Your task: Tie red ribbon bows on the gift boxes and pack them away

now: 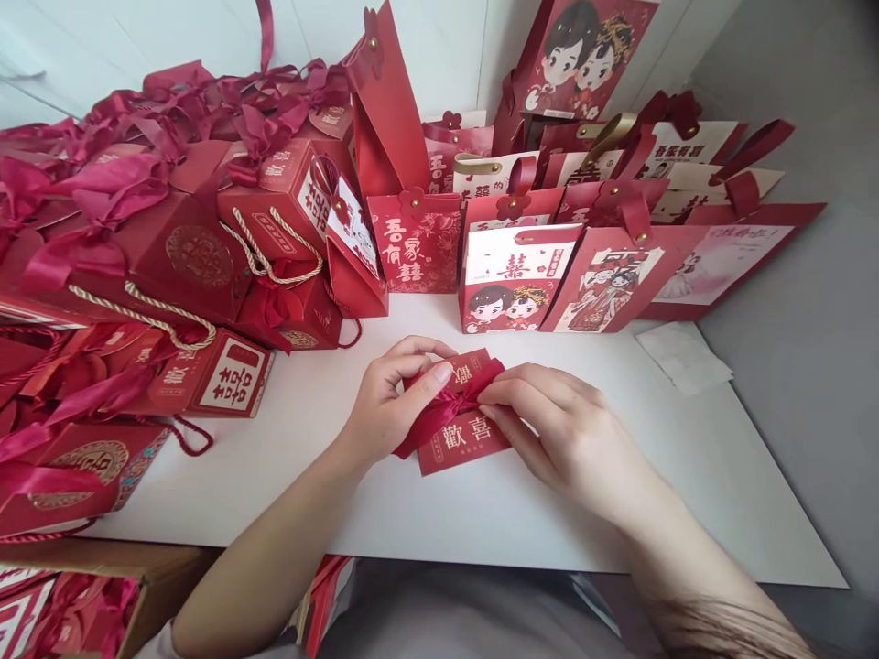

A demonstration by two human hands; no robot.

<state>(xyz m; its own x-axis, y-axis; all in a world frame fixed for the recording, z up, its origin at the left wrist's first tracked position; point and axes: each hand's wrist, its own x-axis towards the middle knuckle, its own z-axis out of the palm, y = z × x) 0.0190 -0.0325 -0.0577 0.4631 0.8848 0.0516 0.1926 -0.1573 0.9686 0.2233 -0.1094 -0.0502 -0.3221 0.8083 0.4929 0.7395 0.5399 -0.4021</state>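
A small red gift box [457, 448] with pale Chinese characters on its top lies on the white table between my hands. Across its middle runs a dark red ribbon [459, 401], gathered in a bow. My left hand [391, 394] is closed around the box's left side, with the thumb resting on top near the bow. Pinched between the fingertips of my right hand [556, 426] is the right loop of the ribbon. The underside of the box and the fingers of my left hand behind it are hidden.
Finished-looking red boxes [199, 256] with ribbon bows are stacked along the left. Red and white gift bags [522, 284] stand in rows at the back. A white tissue [683, 357] lies at right on the table [687, 476]. An open carton [157, 586] sits below left.
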